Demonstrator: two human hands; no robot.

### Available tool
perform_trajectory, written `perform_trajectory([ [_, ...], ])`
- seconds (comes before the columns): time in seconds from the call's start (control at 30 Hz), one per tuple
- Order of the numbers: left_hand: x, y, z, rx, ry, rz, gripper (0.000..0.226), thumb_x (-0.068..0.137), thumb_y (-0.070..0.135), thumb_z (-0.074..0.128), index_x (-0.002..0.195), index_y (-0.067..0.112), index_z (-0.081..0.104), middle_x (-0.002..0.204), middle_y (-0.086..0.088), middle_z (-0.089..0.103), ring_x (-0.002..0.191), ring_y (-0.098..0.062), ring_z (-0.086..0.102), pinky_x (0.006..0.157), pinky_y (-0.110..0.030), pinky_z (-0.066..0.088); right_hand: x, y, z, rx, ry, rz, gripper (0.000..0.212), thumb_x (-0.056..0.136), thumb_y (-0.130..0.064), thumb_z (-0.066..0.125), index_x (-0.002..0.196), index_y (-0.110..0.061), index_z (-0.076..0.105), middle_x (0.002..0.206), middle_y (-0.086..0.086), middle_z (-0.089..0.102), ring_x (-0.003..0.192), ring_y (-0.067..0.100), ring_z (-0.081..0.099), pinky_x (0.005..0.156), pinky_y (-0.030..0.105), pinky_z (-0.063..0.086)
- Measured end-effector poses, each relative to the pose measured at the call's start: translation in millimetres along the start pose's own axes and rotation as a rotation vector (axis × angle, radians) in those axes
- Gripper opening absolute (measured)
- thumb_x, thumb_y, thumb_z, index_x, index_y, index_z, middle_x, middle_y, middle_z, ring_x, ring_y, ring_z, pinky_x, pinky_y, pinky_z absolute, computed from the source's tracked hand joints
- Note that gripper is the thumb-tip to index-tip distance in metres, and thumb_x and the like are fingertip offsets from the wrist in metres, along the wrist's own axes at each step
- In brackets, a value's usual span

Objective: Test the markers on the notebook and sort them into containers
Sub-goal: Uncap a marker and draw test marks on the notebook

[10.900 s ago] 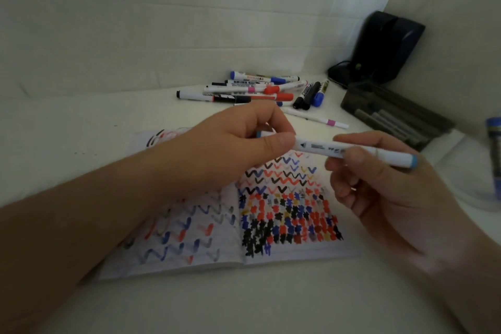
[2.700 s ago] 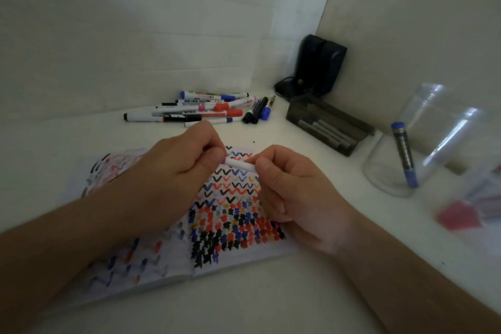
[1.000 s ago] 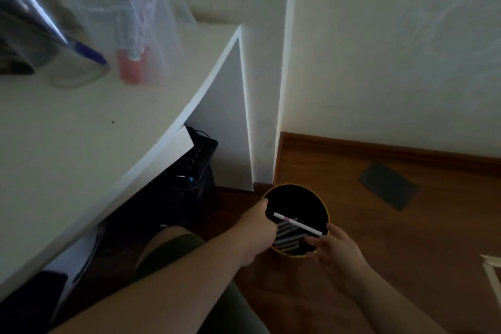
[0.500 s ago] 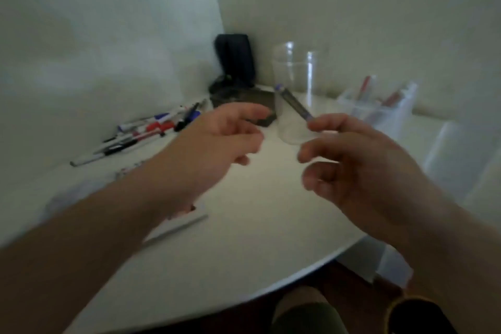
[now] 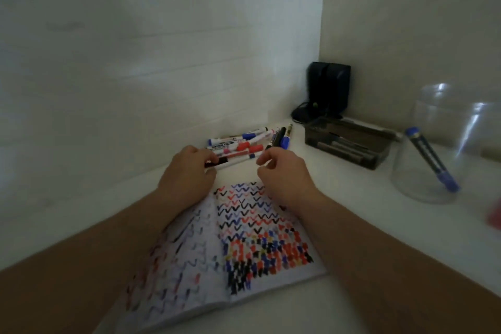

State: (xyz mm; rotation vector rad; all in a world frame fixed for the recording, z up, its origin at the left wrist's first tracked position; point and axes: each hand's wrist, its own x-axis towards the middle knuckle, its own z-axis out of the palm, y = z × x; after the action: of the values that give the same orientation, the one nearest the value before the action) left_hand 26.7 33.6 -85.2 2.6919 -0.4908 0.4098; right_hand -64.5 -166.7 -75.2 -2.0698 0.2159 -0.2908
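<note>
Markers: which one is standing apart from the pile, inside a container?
The blue-capped marker leaning tilted inside the clear round jar on the right. The other loose ones lie flat in the pile by the wall.

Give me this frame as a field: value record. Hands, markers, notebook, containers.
left hand: fingers curled on a black-capped marker at the near edge of the pile
right hand: loosely curled, holds nothing, hovers beside the pile
marker pile: loose on the desk, beyond the notebook
notebook: open, right page covered in test marks
clear jar: holds one blue marker, leaning
dark tray: holds several dark markers
</note>
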Motion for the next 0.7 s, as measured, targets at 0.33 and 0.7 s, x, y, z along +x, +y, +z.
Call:
perform_trajectory([
  [0.33, 28, 20, 15, 0.359, -0.061, 0.048, 0.034, 0.095, 0.059, 0.051, 0.106, 0.034, 0.072, 0.106, 0.001, 0.063, 0.099, -0.023, 0.057, 0.083, -0.039, 0.047, 6, 9, -2, 0.066, -0.003, 0.011, 0.015, 0.095, -0.019, 0.063, 0.098, -0.033, 0.066, 0.089, -0.002, 0.068, 0.074, 0.014, 0.07, 0.054, 0.019, 0.05],
  [0.7, -54, 57, -52, 0.069, 0.023, 0.323, 0.025, 0.095, 0.059, 0.048, 0.095, 0.039, 0.063, 0.078, 0.017, 0.066, 0.069, -0.003, 0.058, 0.063, -0.02, 0.042, -11, -7, -5, -0.477, -0.003, -0.343, 0.035, 0.096, -0.038, 0.068, 0.13, -0.041, 0.062, 0.094, -0.012, 0.068, 0.087, 0.006, 0.061, 0.084, 0.029, 0.054],
])
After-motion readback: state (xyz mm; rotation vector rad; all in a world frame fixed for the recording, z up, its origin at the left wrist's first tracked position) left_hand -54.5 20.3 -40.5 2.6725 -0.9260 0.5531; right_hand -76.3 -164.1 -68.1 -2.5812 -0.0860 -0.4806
